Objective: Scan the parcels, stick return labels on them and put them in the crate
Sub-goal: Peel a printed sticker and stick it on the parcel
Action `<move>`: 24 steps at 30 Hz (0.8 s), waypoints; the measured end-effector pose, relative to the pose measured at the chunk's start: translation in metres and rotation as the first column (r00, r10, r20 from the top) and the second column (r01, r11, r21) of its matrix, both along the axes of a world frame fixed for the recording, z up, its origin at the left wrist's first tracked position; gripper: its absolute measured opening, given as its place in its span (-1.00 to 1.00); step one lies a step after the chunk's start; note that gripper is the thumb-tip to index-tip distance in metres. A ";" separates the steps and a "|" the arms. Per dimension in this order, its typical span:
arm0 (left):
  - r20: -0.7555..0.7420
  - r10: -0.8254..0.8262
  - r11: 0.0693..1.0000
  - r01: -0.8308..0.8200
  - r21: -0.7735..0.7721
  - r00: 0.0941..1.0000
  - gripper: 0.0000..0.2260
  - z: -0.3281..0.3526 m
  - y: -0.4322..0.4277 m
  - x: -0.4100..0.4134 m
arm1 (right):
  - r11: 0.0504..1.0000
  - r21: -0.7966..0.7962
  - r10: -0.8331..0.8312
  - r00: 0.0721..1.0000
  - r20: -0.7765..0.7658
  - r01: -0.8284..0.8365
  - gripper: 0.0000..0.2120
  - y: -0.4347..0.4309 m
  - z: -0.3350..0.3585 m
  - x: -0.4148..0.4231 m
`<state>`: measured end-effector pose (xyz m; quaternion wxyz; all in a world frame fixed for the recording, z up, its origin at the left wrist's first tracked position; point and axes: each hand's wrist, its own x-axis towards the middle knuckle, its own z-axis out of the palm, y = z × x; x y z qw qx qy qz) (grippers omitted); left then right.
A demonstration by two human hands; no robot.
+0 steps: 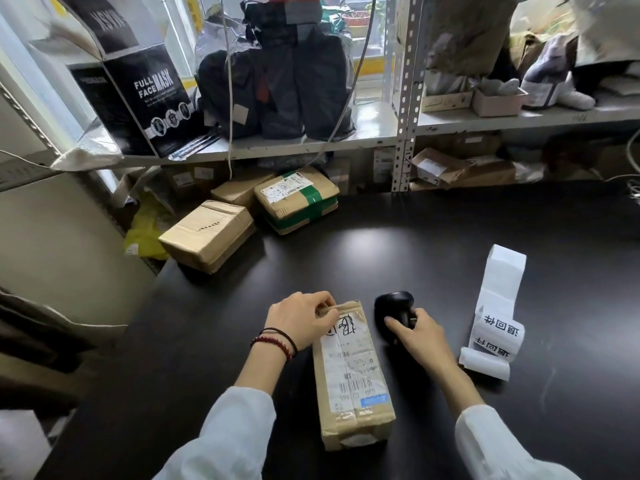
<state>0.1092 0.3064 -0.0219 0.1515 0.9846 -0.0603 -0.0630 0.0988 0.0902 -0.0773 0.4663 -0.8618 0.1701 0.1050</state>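
A long brown cardboard parcel (353,379) with a white shipping label and barcode lies on the black table (485,244) in front of me. My left hand (301,320) grips its far left corner with curled fingers. To its right, my right hand (415,332) holds a black barcode scanner (394,310) that rests on the table beside the parcel. A white strip of return labels (495,317) with black characters lies further right. No crate is in view.
Three more cardboard parcels lie at the table's far left: a plain one (207,233), one with green tape (298,202), one behind (239,190). Metal shelving (405,98) with boxes, bagged clothes and hanging cables stands behind the table.
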 end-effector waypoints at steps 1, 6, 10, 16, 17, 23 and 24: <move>0.005 -0.002 1.000 0.002 -0.002 1.000 -0.79 -0.001 -0.003 0.000 | 1.000 0.004 0.000 1.000 0.004 0.000 -0.64 0.001 0.000 -0.001; 0.122 -0.060 0.996 0.052 0.071 0.991 -0.63 0.000 -0.031 0.004 | 0.999 -0.020 0.039 0.998 0.058 -0.038 -0.62 -0.005 0.003 -0.005; 0.341 -0.142 0.990 0.141 0.026 0.929 -0.68 0.000 -0.066 0.017 | 0.997 0.021 -0.083 0.967 0.242 0.081 -0.77 -0.029 0.010 -0.010; 0.492 -0.300 0.915 0.393 -0.095 0.817 -0.83 -0.009 -0.135 0.020 | 0.917 -0.082 -0.316 0.837 0.447 0.390 -0.75 -0.087 0.013 -0.025; 0.492 -0.326 0.900 0.425 -0.102 0.808 -0.84 -0.014 -0.144 0.019 | 0.907 -0.094 -0.341 0.847 0.408 0.411 -0.70 -0.096 0.010 -0.028; 0.467 -0.430 0.835 0.537 -0.119 0.773 -0.84 -0.029 -0.174 0.018 | 0.927 -0.150 -0.285 0.906 0.314 0.343 -0.62 -0.123 -0.005 -0.041; 0.458 -0.436 0.827 0.546 -0.136 0.774 -0.83 -0.030 -0.177 0.019 | 0.935 -0.142 -0.275 0.918 0.287 0.324 -0.62 -0.124 -0.006 -0.043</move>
